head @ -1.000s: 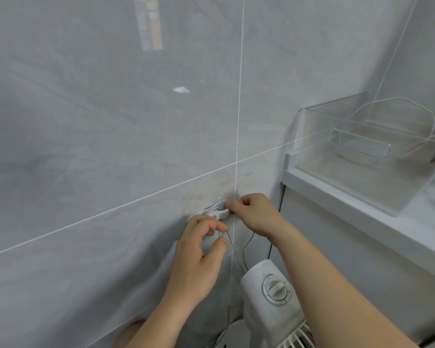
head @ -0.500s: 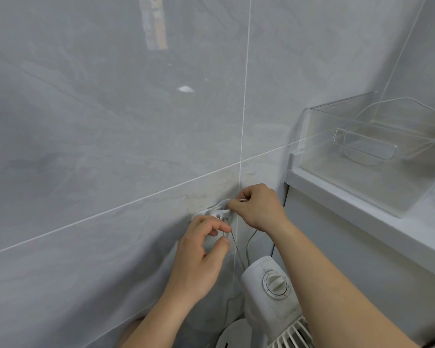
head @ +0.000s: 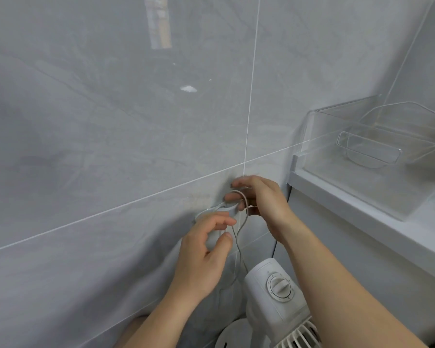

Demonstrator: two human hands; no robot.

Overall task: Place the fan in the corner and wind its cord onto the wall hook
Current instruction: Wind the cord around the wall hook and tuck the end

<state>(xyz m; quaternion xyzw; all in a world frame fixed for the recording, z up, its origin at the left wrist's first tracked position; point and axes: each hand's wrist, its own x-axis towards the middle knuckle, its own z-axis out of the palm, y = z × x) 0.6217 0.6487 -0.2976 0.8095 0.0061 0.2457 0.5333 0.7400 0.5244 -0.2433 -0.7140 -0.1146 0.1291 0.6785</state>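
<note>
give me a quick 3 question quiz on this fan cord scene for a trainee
1. True or false: the fan stands below the wall hook.
2. Which hand has a loop of cord around its fingers? A) left hand B) right hand C) neither
3. Fill in: the clear bin sits on the white ____ at the right.

Key:
1. True; the fan's control dial shows just below the hands.
2. B; the right hand carries the loop over the hook, while the left hand curls beside the hanging strands.
3. Ledge.
</note>
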